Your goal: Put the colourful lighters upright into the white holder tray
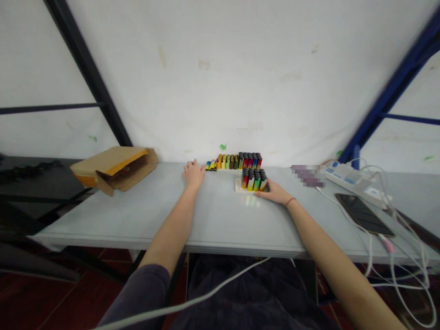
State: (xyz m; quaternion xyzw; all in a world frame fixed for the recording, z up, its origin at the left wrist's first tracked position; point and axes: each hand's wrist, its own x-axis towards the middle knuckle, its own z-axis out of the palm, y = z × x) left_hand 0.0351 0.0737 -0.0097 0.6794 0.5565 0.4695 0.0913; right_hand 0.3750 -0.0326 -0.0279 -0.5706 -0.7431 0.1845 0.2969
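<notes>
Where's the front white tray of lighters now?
In the head view, the front white tray is right of centre on the table, the right hand at its right end, the back lighters behind it.

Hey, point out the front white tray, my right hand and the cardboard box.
Front white tray (238, 187), head view: its bare left end.
Right hand (277, 192), head view: back of the hand.
Cardboard box (109, 160), head view: its upper face.

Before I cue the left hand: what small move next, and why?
Probably have the left hand pick up one of the yellow-and-blue lighters just beside it and stand it in the white tray: the tray's left end shows bare slots, and the right hand holds its other end.
</notes>
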